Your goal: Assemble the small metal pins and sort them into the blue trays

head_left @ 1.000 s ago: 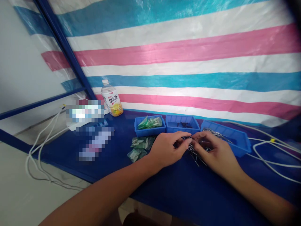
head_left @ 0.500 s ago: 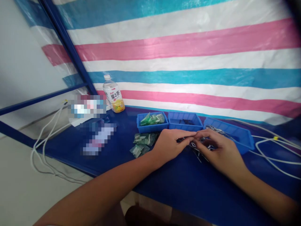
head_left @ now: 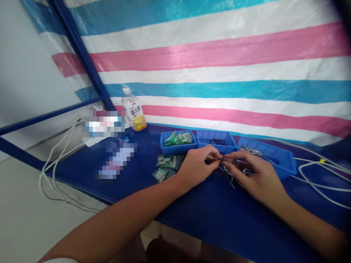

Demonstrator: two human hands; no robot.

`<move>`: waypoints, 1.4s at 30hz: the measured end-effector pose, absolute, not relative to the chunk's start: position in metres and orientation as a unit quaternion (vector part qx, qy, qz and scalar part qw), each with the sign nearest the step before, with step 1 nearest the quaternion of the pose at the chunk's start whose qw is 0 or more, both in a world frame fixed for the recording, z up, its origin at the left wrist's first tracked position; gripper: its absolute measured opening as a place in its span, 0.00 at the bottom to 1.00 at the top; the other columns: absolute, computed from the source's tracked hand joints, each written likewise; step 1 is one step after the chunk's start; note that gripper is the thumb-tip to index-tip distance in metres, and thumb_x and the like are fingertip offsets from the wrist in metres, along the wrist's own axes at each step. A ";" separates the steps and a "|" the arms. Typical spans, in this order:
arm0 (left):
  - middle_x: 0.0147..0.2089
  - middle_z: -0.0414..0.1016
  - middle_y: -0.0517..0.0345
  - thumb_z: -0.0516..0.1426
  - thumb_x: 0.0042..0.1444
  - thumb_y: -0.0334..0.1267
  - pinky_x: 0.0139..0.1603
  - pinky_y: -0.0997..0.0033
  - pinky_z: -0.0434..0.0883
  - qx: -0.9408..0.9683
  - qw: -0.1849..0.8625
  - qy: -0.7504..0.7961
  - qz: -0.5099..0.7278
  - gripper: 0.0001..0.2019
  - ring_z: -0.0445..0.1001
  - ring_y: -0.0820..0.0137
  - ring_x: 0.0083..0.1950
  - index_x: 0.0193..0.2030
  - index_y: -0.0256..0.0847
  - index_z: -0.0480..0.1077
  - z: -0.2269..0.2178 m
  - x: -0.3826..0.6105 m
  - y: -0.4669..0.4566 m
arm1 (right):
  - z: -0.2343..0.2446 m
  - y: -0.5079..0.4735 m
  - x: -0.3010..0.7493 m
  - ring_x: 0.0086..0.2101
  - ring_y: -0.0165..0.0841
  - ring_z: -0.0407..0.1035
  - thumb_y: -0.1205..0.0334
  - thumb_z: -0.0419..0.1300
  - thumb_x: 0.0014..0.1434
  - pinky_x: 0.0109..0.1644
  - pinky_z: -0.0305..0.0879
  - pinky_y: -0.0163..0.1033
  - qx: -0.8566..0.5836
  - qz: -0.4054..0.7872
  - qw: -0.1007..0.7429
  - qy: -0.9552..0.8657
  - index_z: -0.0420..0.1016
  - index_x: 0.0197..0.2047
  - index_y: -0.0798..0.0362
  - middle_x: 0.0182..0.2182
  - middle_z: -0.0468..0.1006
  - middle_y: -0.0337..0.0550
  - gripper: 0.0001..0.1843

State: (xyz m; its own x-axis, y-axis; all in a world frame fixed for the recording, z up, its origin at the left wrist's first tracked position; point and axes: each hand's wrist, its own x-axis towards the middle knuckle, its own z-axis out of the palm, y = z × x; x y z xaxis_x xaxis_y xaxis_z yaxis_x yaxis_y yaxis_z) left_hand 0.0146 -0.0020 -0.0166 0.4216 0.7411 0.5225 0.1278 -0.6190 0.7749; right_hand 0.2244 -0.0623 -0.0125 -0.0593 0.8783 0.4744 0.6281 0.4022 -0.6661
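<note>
Fingertips of my left hand [head_left: 199, 163] and my right hand [head_left: 253, 171] meet in a pinch above the blue table. Something small and dark shows between them, too small to name. Under and beside my right hand lies a loose pile of thin metal pieces [head_left: 231, 179], partly hidden by the fingers. Left of my left hand rest small clear packets [head_left: 164, 173] with pale pieces inside. Behind the hands stand a blue bin with green-tinted packets [head_left: 178, 138], a middle blue bin with small dark pieces [head_left: 216, 141], and a right blue bin [head_left: 285, 160] holding thin metal pieces.
A drink bottle [head_left: 134, 111] stands at the back left, beside blurred-out items. White cables [head_left: 315, 182] run along the right, and more cables [head_left: 53, 171] hang over the left edge. A blue metal frame post [head_left: 82, 54] and a striped plastic sheet [head_left: 205, 58] bound the table.
My left hand's index finger has bent and drawn back slightly, while both hands' fingertips stay together. The view has shifted very slightly; bins and packets stay put.
</note>
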 end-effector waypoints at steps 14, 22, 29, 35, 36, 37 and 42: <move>0.50 0.87 0.51 0.62 0.66 0.30 0.56 0.69 0.83 0.780 0.336 0.234 0.474 0.10 0.88 0.67 0.51 0.53 0.38 0.78 -0.011 0.017 -0.005 | -0.014 -0.059 0.225 0.33 0.36 0.78 0.59 0.64 0.68 0.32 0.74 0.39 -0.520 0.167 0.452 -0.705 0.78 0.55 0.47 0.39 0.81 0.43 0.13; 0.41 0.89 0.56 0.62 0.70 0.41 0.45 0.68 0.82 0.801 0.299 0.294 0.428 0.14 0.86 0.67 0.38 0.57 0.41 0.82 -0.005 0.013 -0.008 | -0.009 -0.058 0.228 0.35 0.37 0.79 0.56 0.66 0.69 0.33 0.73 0.40 -0.516 0.092 0.452 -0.722 0.84 0.46 0.45 0.43 0.85 0.44 0.07; 0.52 0.88 0.54 0.65 0.66 0.35 0.60 0.65 0.81 0.805 0.295 0.258 0.445 0.11 0.88 0.63 0.52 0.53 0.42 0.85 -0.007 0.014 -0.004 | -0.010 -0.057 0.229 0.34 0.35 0.80 0.59 0.66 0.68 0.33 0.75 0.39 -0.496 0.102 0.436 -0.744 0.85 0.45 0.45 0.44 0.85 0.43 0.05; 0.47 0.89 0.55 0.67 0.62 0.30 0.55 0.70 0.83 0.770 0.325 0.288 0.468 0.10 0.89 0.65 0.49 0.50 0.40 0.83 -0.005 0.014 -0.004 | -0.013 -0.059 0.226 0.31 0.37 0.83 0.54 0.67 0.67 0.30 0.77 0.40 -0.534 0.133 0.448 -0.704 0.85 0.48 0.46 0.43 0.89 0.44 0.10; 0.47 0.89 0.55 0.66 0.62 0.29 0.54 0.70 0.83 0.766 0.327 0.288 0.472 0.10 0.89 0.66 0.48 0.50 0.40 0.82 -0.005 0.014 -0.005 | -0.014 -0.059 0.226 0.32 0.39 0.84 0.53 0.67 0.67 0.32 0.78 0.40 -0.539 0.146 0.453 -0.695 0.85 0.49 0.47 0.43 0.89 0.44 0.11; 0.47 0.89 0.55 0.65 0.62 0.28 0.54 0.70 0.83 0.765 0.327 0.286 0.475 0.10 0.89 0.66 0.49 0.50 0.40 0.82 -0.005 0.014 -0.005 | -0.014 -0.059 0.226 0.35 0.40 0.85 0.52 0.68 0.67 0.34 0.80 0.41 -0.539 0.158 0.458 -0.689 0.84 0.51 0.47 0.43 0.90 0.44 0.13; 0.46 0.89 0.55 0.64 0.60 0.24 0.54 0.69 0.83 0.773 0.322 0.272 0.473 0.12 0.88 0.67 0.47 0.48 0.40 0.80 -0.007 0.016 -0.006 | -0.014 -0.060 0.226 0.36 0.41 0.85 0.48 0.69 0.66 0.34 0.79 0.41 -0.540 0.169 0.451 -0.690 0.85 0.52 0.46 0.42 0.90 0.44 0.15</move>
